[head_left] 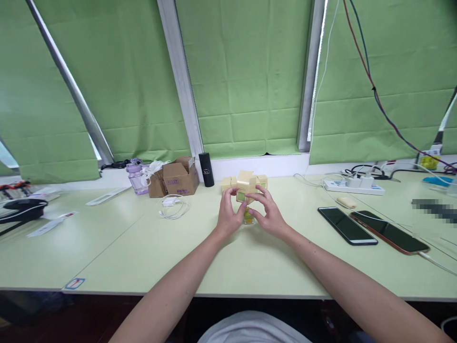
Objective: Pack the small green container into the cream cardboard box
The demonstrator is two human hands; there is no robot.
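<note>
My left hand (229, 215) has its fingers closed around the left side of a small cream-coloured box (246, 180) with a greenish window on its front. On the box's right side rest the fingers of my right hand (269, 214), so both hands hold it just above the table. A flap appears raised at the top of the box. Directly below, between my thumbs, a small glass jar (249, 220) with yellow-green contents stands on the table. My right thumb is close to the jar; whether it touches is unclear. Similar small cream boxes (226, 184) stand behind, partly hidden.
A black cylinder (206, 170), a cardboard box (181, 178) and a purple bottle (137, 179) stand at the back left, with a white charger (170, 202) in front. To the right lie two phones (346, 225) and a power strip (371, 188) with cables.
</note>
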